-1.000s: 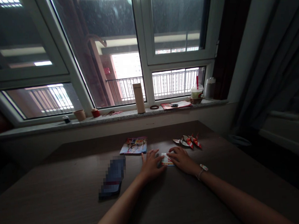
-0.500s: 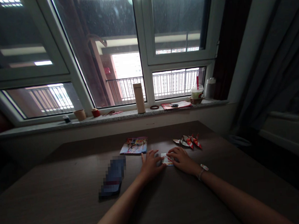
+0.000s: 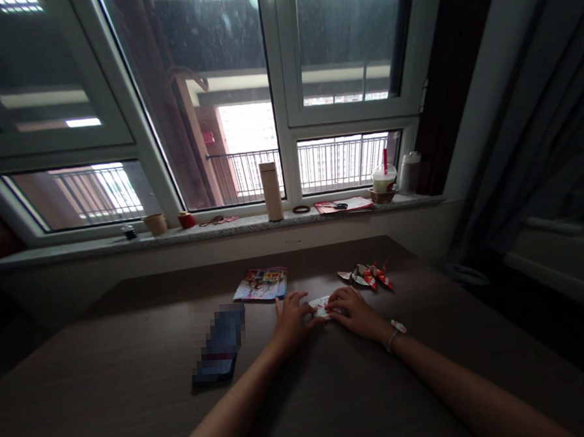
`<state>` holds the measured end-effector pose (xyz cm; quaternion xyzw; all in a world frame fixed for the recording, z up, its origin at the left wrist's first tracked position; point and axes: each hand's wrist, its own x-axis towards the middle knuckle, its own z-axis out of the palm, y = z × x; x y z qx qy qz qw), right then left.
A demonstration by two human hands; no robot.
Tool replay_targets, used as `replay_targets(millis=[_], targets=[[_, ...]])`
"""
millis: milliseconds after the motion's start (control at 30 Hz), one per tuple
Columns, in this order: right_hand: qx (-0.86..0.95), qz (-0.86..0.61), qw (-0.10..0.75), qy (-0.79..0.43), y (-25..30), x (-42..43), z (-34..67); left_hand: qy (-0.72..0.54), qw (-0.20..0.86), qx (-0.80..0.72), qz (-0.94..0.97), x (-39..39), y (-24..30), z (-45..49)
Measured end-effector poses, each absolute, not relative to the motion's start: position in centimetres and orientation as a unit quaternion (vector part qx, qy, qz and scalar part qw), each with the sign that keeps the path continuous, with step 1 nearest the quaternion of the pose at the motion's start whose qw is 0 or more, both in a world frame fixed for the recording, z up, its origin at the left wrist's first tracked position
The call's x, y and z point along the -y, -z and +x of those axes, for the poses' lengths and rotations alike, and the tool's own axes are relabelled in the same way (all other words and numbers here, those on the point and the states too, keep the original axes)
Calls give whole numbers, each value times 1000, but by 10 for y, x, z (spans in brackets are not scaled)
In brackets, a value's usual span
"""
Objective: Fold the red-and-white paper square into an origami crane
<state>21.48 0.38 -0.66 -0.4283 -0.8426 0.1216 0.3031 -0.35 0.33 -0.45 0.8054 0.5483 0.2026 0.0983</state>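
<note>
Both hands half open on the paper, head view. Left hand: fingers spread and bent, thumb and a fingertip at left end of the small folded paper. Right hand: fingers curled together over its right end, covering part of it. Can't tell whether either one pinches the paper or only presses it. Paper lies on the dark table, between the hands. Bracelet on right wrist. Printed sheet just beyond left hand, near its outer fingers. Folded red-and-white paper shapes beyond right hand, apart from it. Dark blue item left of left hand, pixelated, can't tell what.
</note>
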Motion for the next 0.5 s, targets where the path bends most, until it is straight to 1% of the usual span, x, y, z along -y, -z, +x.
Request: replay_targets(millis=[267,500], targets=[[845,-421,295,-148,4,-3,216,-226,96,-541,804,1,-4,-1],[839,-424,291,-180,9,-7,217,-241,81,-528,810,0,1,-2]])
